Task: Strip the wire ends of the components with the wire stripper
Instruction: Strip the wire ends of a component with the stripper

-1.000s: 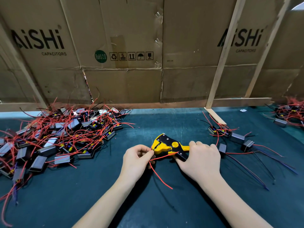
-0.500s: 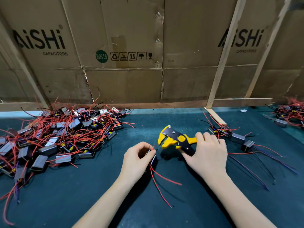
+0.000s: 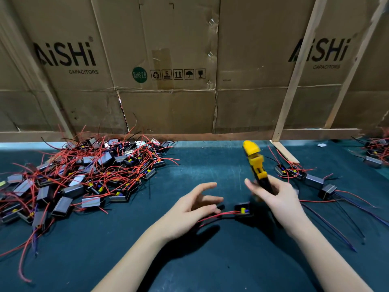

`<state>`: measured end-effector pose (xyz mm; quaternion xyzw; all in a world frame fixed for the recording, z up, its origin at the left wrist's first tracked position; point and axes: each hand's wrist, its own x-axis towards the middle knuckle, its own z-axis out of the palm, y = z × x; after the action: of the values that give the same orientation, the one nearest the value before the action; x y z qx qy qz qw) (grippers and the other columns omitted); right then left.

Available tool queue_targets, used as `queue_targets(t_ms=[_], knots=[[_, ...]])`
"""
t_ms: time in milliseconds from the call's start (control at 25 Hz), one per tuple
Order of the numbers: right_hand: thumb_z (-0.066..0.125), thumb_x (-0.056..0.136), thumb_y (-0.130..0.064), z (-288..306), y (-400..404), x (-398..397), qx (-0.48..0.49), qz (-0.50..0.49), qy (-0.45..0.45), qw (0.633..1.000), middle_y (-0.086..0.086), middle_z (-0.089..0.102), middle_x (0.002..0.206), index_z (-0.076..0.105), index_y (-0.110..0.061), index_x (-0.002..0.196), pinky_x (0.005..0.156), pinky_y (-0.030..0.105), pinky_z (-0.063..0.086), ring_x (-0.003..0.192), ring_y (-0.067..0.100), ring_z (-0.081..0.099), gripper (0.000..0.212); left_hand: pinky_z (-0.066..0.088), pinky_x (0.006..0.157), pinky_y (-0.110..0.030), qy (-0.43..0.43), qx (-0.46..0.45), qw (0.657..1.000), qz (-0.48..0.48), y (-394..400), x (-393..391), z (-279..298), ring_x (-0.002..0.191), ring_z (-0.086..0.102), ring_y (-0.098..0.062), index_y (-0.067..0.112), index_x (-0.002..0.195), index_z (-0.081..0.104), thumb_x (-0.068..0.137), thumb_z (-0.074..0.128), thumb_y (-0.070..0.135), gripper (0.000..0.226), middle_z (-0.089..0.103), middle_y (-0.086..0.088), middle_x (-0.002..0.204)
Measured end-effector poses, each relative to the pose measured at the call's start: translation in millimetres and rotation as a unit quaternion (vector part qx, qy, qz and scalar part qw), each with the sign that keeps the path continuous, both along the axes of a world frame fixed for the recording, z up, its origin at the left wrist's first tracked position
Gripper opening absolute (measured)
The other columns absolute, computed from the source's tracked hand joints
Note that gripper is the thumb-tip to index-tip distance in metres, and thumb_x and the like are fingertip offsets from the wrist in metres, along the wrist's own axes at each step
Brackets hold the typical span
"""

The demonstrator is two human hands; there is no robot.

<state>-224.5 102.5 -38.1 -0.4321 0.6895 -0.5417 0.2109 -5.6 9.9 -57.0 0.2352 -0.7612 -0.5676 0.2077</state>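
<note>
**Stripper Raised, Component Down on the Mat**

Lay on the green mat [image 3: 210, 165] between the two hands: one small black component [image 3: 244, 209], its red wires [image 3: 216, 216] trailing left under the left hand's fingertips. Hovered just above those wires, the left hand [image 3: 189, 209], fingers spread and relaxed, holding nothing. Gripped in the right hand [image 3: 275, 199], by its black handles: the yellow-and-black wire stripper [image 3: 255, 165], nose pointed up and away, blurred, so could not tell whether its head stood open or closed.

No containers anywhere on the bench. Heaped loose on the mat at far left instead: a large pile of components [image 3: 84, 178], grey and black housings tangled in red wires. Scattered to the right, just past the right hand: a smaller group of components [image 3: 311, 180] with red, dark and blue leads running toward the near edge. Glimpsed at the far right edge: another cluster [image 3: 376, 152], partly cut off. Closed off behind the mat: a cardboard wall [image 3: 189, 60] printed "AiSHi CAPACITORS", braced with wooden battens [image 3: 299, 66].
</note>
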Motion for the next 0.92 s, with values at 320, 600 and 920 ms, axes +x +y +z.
queue_targets(t_ms=[320,600,920], knots=[[0.062,0.078,-0.07,7,8,-1,0.097,0.407,-0.311,0.853,0.039,0.06,0.113,0.056,-0.001,0.085,0.085,0.041,0.051,0.098,0.042,0.065,0.069,0.044,0.084,-0.046,-0.149,-0.441,0.765,0.446,-50,51,7,0.099,0.059,-0.036,0.011,0.107,0.07,0.079,0.072,0.005,0.029,0.069,-0.01,0.104],[0.063,0.065,-0.08,12,15,-6,0.123,0.237,-0.037,0.963,0.008,0.076,0.091,0.067,-0.012,0.071,0.092,0.05,0.052,0.089,0.023,0.072,0.068,0.035,0.08,-0.042,-0.327,-0.394,0.706,0.489,-63,76,6,0.096,0.06,-0.035,0.016,0.096,0.073,0.081,0.07,0.015,0.015,0.072,-0.009,0.093],[0.071,0.07,-0.059,5,11,-18,-0.059,-0.061,0.271,0.959,-0.008,0.061,0.063,0.057,-0.022,0.071,0.06,0.026,0.042,0.062,0.013,0.056,0.04,0.047,0.073,-0.016,0.043,-0.295,0.846,0.441,-46,50,15,0.07,0.062,-0.007,0.018,0.084,0.073,0.082,0.075,0.006,0.013,0.071,0.006,0.079]])
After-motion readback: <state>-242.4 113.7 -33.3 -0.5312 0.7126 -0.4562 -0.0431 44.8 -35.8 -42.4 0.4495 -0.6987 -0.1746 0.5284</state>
